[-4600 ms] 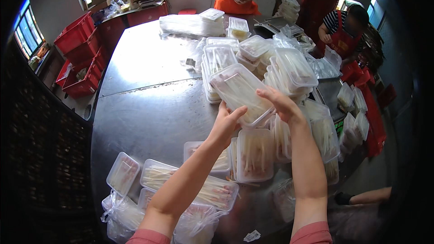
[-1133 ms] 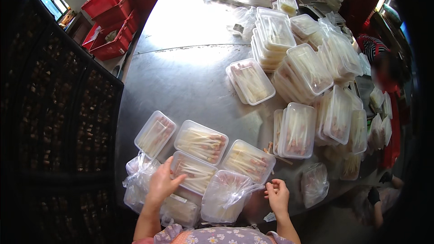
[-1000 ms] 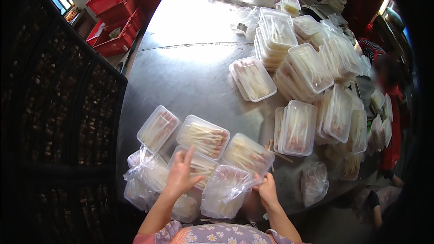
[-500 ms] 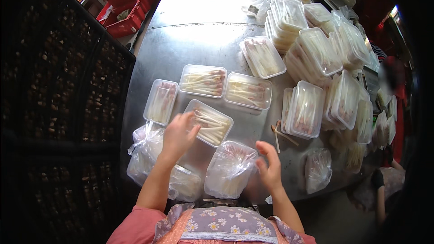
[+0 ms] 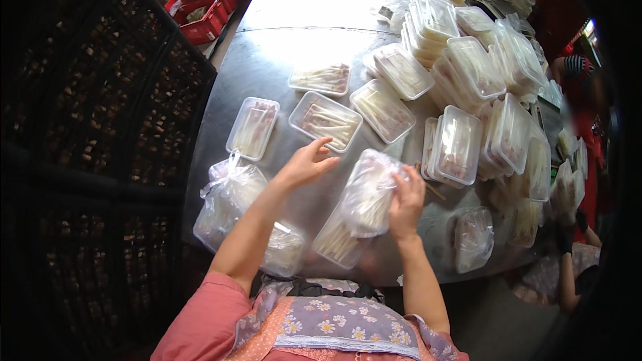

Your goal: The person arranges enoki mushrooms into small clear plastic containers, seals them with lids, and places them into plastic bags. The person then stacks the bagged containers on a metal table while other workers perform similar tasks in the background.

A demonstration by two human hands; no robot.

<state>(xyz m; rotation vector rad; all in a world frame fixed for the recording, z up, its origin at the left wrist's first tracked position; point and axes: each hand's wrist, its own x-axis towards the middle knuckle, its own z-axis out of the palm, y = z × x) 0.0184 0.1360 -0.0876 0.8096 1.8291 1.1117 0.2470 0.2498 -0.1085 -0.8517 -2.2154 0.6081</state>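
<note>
Bagged container [image 5: 370, 194] now higher, against the gripping right hand [image 5: 405, 202]; left hand [image 5: 306, 164] spread, just beside it.

The right hand [image 5: 406, 202] covers one side of the bagged container [image 5: 368, 190], so its grip there cannot be made out. The contents of that container blur behind the crinkled plastic. A lidded container [image 5: 338, 241] lies partly hidden beneath it. The far stacks of containers [image 5: 468, 60] overlap, hiding each other's lower layers. A person at the right [image 5: 582, 93] is blurred and cut by the dark rim. The metal surface [image 5: 267, 60] runs past the top edge.
</note>
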